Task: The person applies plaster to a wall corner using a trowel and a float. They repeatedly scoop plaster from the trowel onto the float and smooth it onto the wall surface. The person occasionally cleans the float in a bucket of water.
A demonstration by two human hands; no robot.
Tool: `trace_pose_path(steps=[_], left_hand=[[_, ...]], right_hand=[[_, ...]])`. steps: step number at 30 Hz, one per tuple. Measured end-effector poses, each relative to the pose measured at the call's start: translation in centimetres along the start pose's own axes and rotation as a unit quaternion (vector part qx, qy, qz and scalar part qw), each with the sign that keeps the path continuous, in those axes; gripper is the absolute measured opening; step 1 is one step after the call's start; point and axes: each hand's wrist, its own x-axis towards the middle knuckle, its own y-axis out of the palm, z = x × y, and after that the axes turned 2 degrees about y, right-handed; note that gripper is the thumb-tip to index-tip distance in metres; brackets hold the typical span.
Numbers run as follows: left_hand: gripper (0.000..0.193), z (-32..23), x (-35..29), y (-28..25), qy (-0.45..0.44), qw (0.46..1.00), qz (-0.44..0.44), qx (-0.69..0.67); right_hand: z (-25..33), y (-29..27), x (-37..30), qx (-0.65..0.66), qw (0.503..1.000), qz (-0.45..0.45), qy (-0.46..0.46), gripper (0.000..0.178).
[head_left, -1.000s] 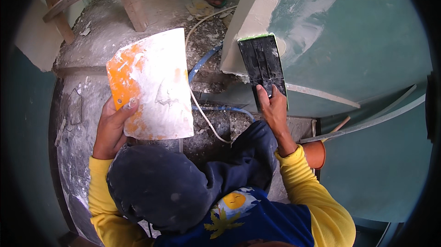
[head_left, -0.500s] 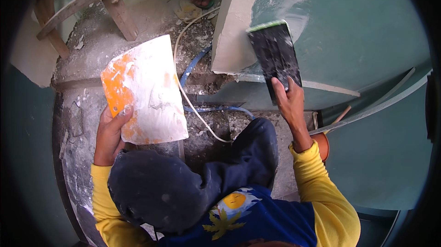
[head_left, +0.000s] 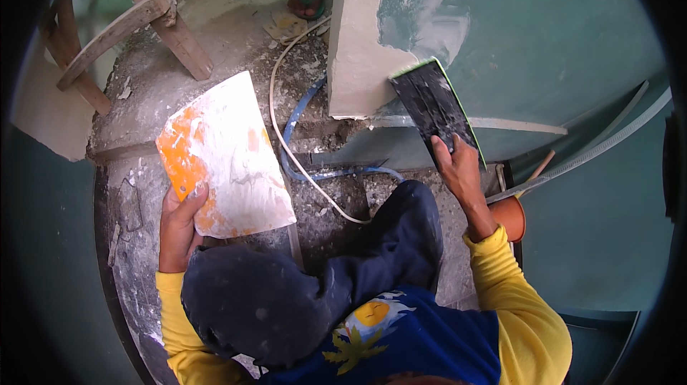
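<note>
My left hand (head_left: 180,224) grips the lower left corner of an orange plastic board (head_left: 240,159), its thumb on top. White putty covers most of the board, with orange showing along the left side. In my right hand (head_left: 461,170) is a black plastering float (head_left: 431,102) with a green edge, my thumb and fingers closed on its near end. The float's far end lies over the wall's lower part, beside white putty smears (head_left: 429,9) on the green paint; I cannot tell whether it touches. The whitish wall edge (head_left: 358,63) stands to its left.
A wooden trestle (head_left: 136,20) stands at the far left. A white hose (head_left: 274,91) and a blue hose (head_left: 292,124) cross the debris-strewn floor. An orange bucket (head_left: 509,219) is right of my wrist, near a long pale strip (head_left: 594,159). Another person's foot (head_left: 308,2) shows at the back.
The float has moved down the wall, away from the smears, and tilts more to the left. My left hand still holds the board. The whole view has shifted slightly.
</note>
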Motion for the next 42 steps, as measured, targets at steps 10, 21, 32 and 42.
trace_pose_path(steps=[10, 21, 32, 42], left_hand=[[0.048, -0.2, -0.1, 0.1, 0.004, 1.0, 0.005, -0.003], [0.049, 0.0, -0.1, 0.5, 0.004, 1.0, -0.015, -0.001], [0.047, 0.4, 0.3, -0.6, -0.003, 0.999, -0.027, 0.026], [0.047, 0.4, 0.2, -0.6, -0.003, 0.999, -0.024, 0.021]], right_hand=[[10.6, -1.1, 3.4, 0.159, 0.986, -0.032, -0.042, 0.05], [7.1, 0.1, 1.7, 0.085, 0.995, 0.043, -0.016, 0.049], [-3.4, -0.4, -1.2, 0.014, 0.998, 0.051, 0.042, 0.052], [-1.7, -1.1, 0.4, 0.109, 0.992, 0.008, 0.058, 0.056]])
